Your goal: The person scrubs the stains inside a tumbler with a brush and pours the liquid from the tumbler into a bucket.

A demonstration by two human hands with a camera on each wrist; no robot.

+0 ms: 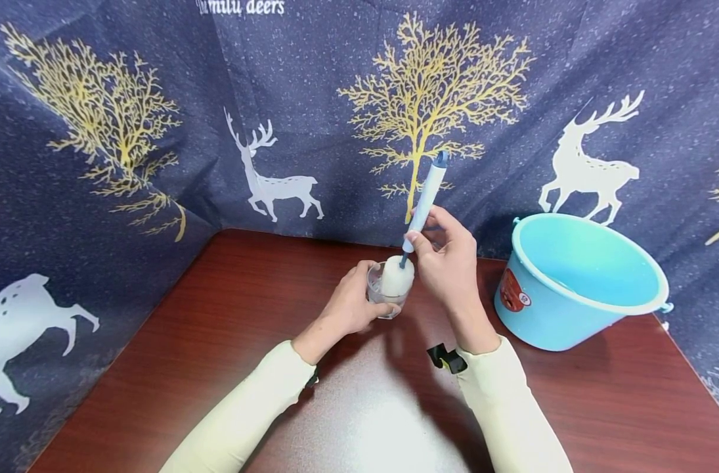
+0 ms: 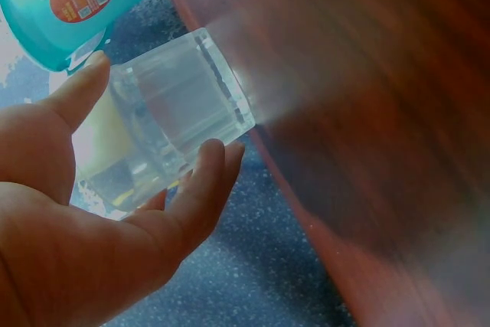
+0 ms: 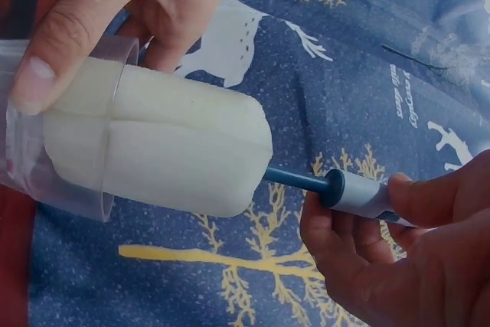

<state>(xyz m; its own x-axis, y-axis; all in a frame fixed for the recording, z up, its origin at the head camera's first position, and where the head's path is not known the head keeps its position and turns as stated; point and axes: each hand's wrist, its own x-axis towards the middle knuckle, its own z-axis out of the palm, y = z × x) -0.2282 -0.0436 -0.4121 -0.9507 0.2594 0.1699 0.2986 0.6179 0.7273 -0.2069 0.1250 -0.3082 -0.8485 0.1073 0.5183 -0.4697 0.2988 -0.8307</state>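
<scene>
My left hand (image 1: pixel 352 303) grips a clear cup (image 1: pixel 375 289) from its left side, thumb in front and fingers behind. In the left wrist view the cup (image 2: pixel 180 97) is see-through with a thick base. My right hand (image 1: pixel 450 259) pinches the pale blue handle (image 1: pixel 427 197) of a sponge brush between thumb and fingers. The brush's white sponge head (image 3: pixel 184 143) sits partly inside the cup's mouth, its outer end sticking out past the rim. A thin dark blue stem (image 3: pixel 298 179) joins head and handle. The handle leans up and to the right.
A light blue bucket (image 1: pixel 563 289) with a red label stands on the right of the reddish-brown table (image 1: pixel 264 282). Behind the table hangs a dark blue cloth (image 1: pixel 312 79) printed with white deer and yellow trees.
</scene>
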